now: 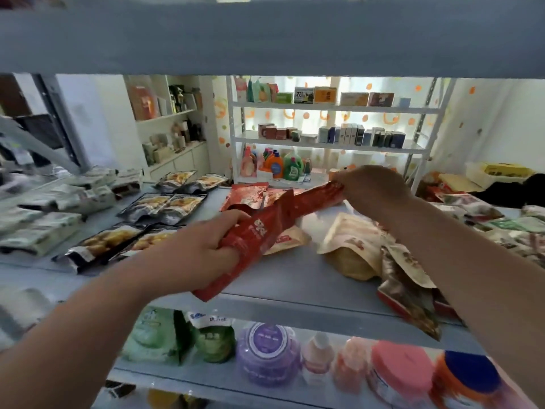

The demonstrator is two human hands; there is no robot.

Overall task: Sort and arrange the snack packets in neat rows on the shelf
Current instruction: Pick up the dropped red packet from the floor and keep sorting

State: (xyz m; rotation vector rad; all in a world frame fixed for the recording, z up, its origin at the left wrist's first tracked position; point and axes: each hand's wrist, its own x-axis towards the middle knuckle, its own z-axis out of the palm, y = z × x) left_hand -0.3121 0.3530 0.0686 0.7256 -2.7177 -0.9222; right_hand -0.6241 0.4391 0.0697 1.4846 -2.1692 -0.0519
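Note:
A long red snack packet (274,222) hangs tilted above the grey shelf (289,278), held at both ends. My left hand (197,255) grips its near lower end. My right hand (371,187) pinches its far upper end. Behind it another red packet (250,196) lies flat. Beige packets (354,237) sit in a loose heap under my right arm, with one more beige packet (289,239) partly hidden beneath the red one. Black packets with yellow food pictures (165,205) lie in rows on the left, and white-green packets (44,228) lie further left.
More mixed packets (486,214) are piled at the right end of the shelf. The shelf above (265,36) hangs low over the work area. Jars and refill pouches (268,352) stand on the shelf below. White racks with boxes and bottles (330,137) stand behind.

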